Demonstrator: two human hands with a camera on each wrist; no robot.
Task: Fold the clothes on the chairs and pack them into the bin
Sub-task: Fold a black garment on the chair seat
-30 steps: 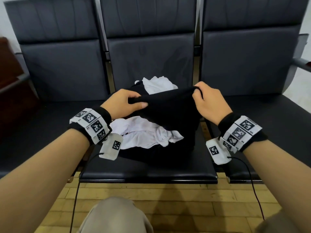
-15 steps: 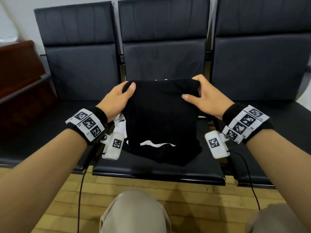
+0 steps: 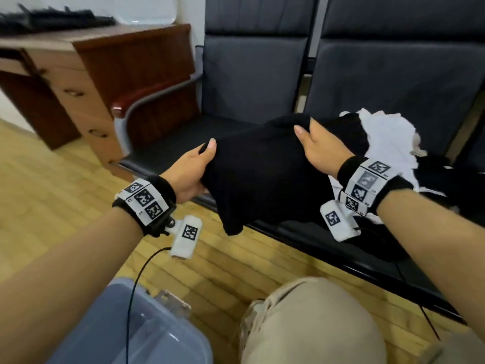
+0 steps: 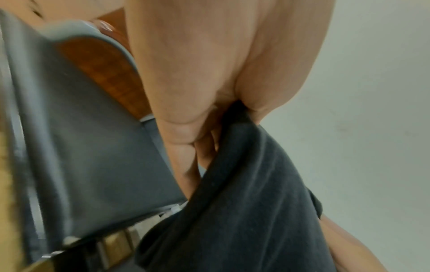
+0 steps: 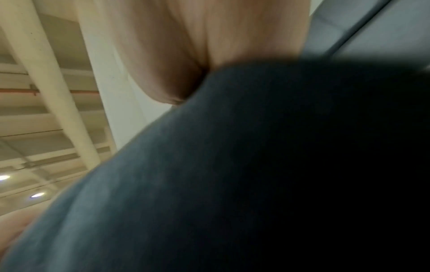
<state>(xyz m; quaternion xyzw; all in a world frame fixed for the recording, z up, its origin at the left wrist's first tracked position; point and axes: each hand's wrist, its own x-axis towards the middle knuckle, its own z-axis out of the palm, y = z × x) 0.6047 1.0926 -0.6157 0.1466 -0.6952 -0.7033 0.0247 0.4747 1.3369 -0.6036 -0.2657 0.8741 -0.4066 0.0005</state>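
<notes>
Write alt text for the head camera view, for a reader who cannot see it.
Both hands hold a folded black garment above black chairs, the left hand gripping its left edge and the right hand its far right corner. More black and white clothes lie on the seat at right; a grey-blue bin sits on the wooden floor at lower left.

- A row of black chairs stands on a wooden floor.
- A pile of white and black clothes lies on one seat.
- A blue plastic bin sits on the floor, near the chairs.
- A brown wooden desk stands on the floor beside the chairs.
</notes>
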